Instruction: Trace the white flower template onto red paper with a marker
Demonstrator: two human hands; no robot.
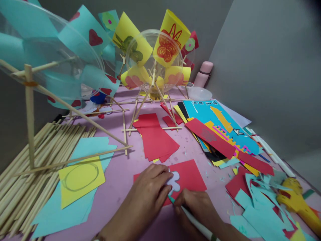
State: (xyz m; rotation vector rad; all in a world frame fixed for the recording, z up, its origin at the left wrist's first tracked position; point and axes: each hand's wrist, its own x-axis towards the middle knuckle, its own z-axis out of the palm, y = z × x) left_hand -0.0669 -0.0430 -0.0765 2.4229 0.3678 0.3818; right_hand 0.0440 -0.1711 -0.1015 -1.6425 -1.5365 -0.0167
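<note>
A red paper sheet (192, 172) lies on the table in front of me, with a small white flower-shaped paper cutout (175, 183) on top of it. My left hand (147, 189) bends over the sheet's left part, its fingers and thumb holding the cutout down at its left edge. In my right hand (198, 207) is a white marker (194, 221) with a green tip, closed in the fingers. The tip touches or nearly touches the red paper just below the cutout; which of the two I cannot tell.
Stick-framed paper wheels (154, 63) stand at the back. Wooden sticks (37, 170) and a yellow sheet with a drawn oval (82, 180) are left. Red strips (156, 137) lie ahead; coloured sheets (200, 107), paper scraps (263, 214) and a yellow tool (292, 194) are right.
</note>
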